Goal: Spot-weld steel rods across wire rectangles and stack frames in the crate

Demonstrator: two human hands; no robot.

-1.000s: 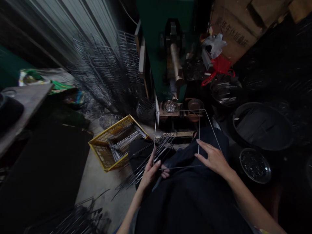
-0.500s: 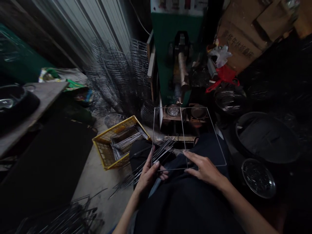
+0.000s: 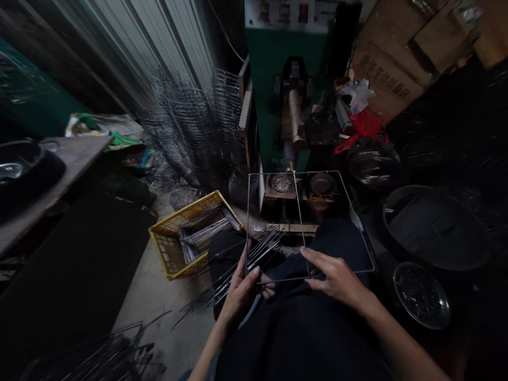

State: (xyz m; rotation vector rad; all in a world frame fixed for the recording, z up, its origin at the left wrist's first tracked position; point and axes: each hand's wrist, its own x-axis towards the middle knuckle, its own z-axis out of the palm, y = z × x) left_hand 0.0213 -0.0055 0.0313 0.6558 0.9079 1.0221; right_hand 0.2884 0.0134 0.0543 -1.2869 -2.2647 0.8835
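A rectangular wire frame (image 3: 248, 211) with a cross wire (image 3: 299, 211) lies level over my lap. Its far edge is at the tip of a green welding machine's (image 3: 270, 90) electrode (image 3: 289, 153). My left hand (image 3: 243, 286) is closed on the frame's near left corner, thumb on top. With thumb and fingers my right hand (image 3: 331, 272) pinches the near end of the cross wire where it meets the near edge. Loose metal rods (image 3: 260, 248) lie across my left thigh, partly behind the left hand.
Left of my knee stands a yellow crate (image 3: 159, 248) holding bent wires. Stacked wire racks (image 3: 182, 116) lean by the wall. Below the electrode is a dish of small metal pieces (image 3: 282, 183). At right are a large dark basin (image 3: 436, 225) and a round metal bowl (image 3: 421, 295).
The wire frame's near edge has shifted slightly down in the picture, and its far edge slightly up toward the electrode tip. Both hands keep their hold.
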